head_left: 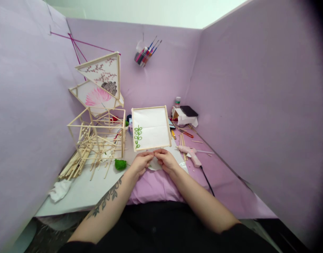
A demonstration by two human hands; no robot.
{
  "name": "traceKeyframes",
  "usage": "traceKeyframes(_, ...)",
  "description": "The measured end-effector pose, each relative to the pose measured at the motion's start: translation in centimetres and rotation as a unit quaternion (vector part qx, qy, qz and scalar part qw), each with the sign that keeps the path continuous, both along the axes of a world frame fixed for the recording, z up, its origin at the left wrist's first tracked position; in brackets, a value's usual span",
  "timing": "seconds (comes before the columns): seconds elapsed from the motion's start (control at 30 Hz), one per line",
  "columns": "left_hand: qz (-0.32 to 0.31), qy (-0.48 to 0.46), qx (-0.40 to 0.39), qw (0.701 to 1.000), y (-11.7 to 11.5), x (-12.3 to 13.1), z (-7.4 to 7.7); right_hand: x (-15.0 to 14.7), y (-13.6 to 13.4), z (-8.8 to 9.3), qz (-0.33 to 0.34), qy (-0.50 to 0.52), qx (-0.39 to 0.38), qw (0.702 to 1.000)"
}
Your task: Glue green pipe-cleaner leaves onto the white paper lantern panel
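A wooden-framed white paper panel [151, 128] with a green leafy sprig at its lower left stands tilted in front of me. My left hand [140, 163] and my right hand [165, 160] meet at the panel's bottom edge, fingers pinched together on the frame. A ball of green yarn [120, 164] lies just left of my left hand. A pink glue gun [191, 154] lies to the right of my right hand, its black cord running toward me.
A wooden stick frame structure [98, 135] and loose sticks [77, 163] sit at left, with painted panels [103, 75] above. A crumpled white tissue [59, 189] lies near the table's front edge. A phone on a box [188, 112], a bottle and tools are at the back right. Lilac walls enclose the space.
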State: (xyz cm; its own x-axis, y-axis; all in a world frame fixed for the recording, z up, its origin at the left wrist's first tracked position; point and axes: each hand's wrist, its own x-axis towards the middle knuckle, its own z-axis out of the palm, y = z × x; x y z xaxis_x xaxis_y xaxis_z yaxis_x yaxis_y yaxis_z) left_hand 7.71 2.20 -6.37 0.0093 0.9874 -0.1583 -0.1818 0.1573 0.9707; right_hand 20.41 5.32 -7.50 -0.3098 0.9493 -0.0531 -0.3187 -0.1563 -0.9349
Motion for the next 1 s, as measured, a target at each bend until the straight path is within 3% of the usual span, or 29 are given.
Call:
traceKeyframes(0.23, 0.012, -0.027, -0.005, 1.000, 0.1, 0.0, 0.3, 0.2, 0.0, 0.2, 0.031, 0.015, -0.002, 0.999)
traceKeyframes(0.5, 0.006, 0.025, 0.001, 1.000, -0.2, -0.4, 0.5, 0.8, -0.2, 0.5, -0.066, -0.093, 0.126, 0.985)
traceKeyframes(0.57, -0.001, 0.036, 0.000, 0.999, -0.4, -0.5, 0.7, 0.9, -0.7, 0.7, -0.074, -0.142, 0.194, 0.968)
traceKeyframes(0.67, -0.016, 0.040, -0.007, 0.999, -0.6, -0.8, 1.1, 1.0, -1.1, 0.7, -0.079, -0.235, 0.319, 0.915)
traceKeyframes(0.73, -0.032, 0.042, -0.014, 0.998, -0.6, -0.9, 1.2, 1.1, -1.1, 0.6, -0.079, -0.271, 0.356, 0.891)
traceKeyframes(1.0, -0.050, 0.064, -0.002, 0.997, -0.7, -1.0, 1.1, 0.9, -0.5, 0.0, -0.071, -0.301, 0.325, 0.893)
